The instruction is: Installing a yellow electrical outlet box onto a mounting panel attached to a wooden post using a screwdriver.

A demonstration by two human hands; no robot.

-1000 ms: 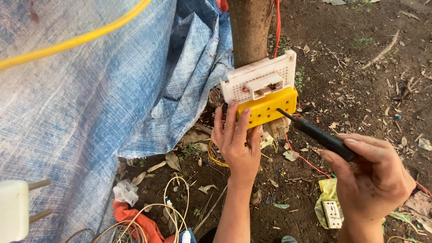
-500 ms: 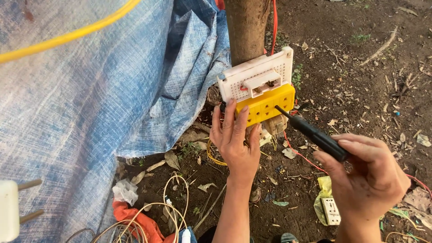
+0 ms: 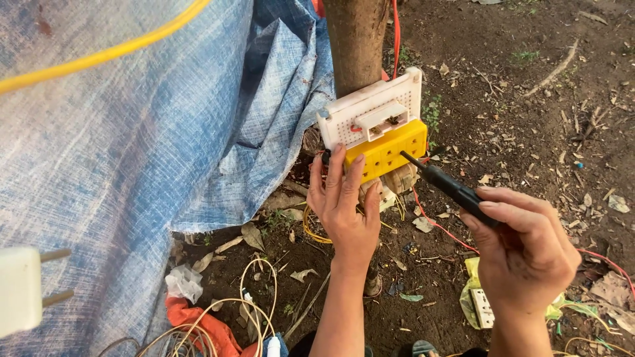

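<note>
The head view looks down on 2 bare hands at the foot of 1 tree trunk [image 3: 356, 46]. Against the trunk leans 1 white perforated socket board [image 3: 370, 109], and 1 yellow socket block [image 3: 387, 151] sits directly below it, touching its lower edge. The left hand [image 3: 344, 208] lies flat with its fingers spread wide and straight, the fingertips pressing on the lower left edge of the yellow socket block; it grips nothing. The right hand [image 3: 526, 254] has its fingers curled tight around the handle of 1 black screwdriver [image 3: 446, 186], whose tip points up and left and meets the right part of the yellow block's face. 1 blue tarpaulin [image 3: 132, 165] covers the left of the view, with 1 yellow cable [image 3: 99, 58] running across its top. 1 white plug [image 3: 23, 291] with 2 pins hangs at the left edge. 1 red wire [image 3: 436, 225] trails over the soil between the hands, and thin pale wires [image 3: 254, 297] loop on the ground below.
</note>
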